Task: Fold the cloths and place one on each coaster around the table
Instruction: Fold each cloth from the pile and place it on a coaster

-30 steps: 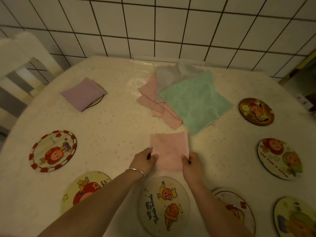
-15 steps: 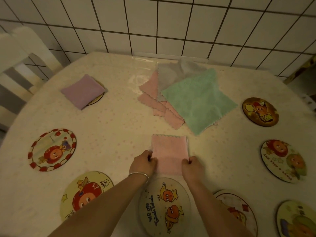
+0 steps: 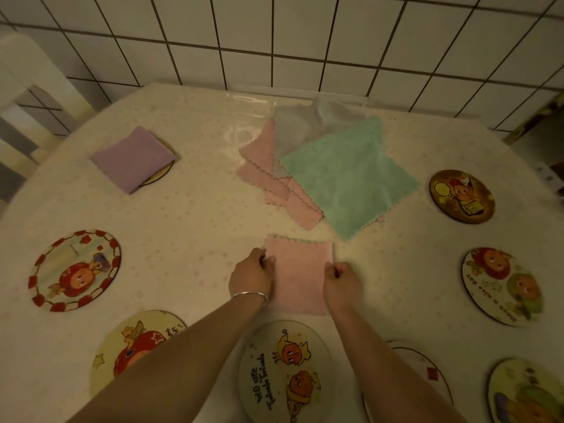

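A folded pink cloth (image 3: 297,274) lies flat on the table (image 3: 195,221), near its front edge and just beyond the nearest coaster (image 3: 285,372), which shows two orange cartoon figures and nothing on top. The left hand (image 3: 251,276) pinches the cloth's left edge, fingers curled shut on the fabric; a silver bracelet (image 3: 250,296) circles that wrist. The right hand (image 3: 341,282) grips the right edge the same way, fingers closed on the cloth.

Farther back, toward the middle of the table, sits a loose pile of unfolded cloths: a green cloth (image 3: 351,178) on top, a grey cloth (image 3: 293,135) behind it and several pink cloths (image 3: 268,175) fanned out beneath on the left.

At the back left, a folded purple cloth (image 3: 132,158) rests on a coaster, covering nearly all of it so only a sliver of the rim (image 3: 158,177) peeks out at its right side.

The other coasters hold nothing. On the left are a red-bordered coaster (image 3: 74,270) and a yellow coaster (image 3: 134,346) partly hidden by the left forearm. On the right are a dark brown coaster (image 3: 462,196), a pale coaster (image 3: 503,285) with two figures, one partly behind the right forearm (image 3: 427,370), and one at the bottom right corner (image 3: 525,392).

Behind the table is a white tiled wall (image 3: 305,41), and a white chair (image 3: 27,87) stands at the far left.
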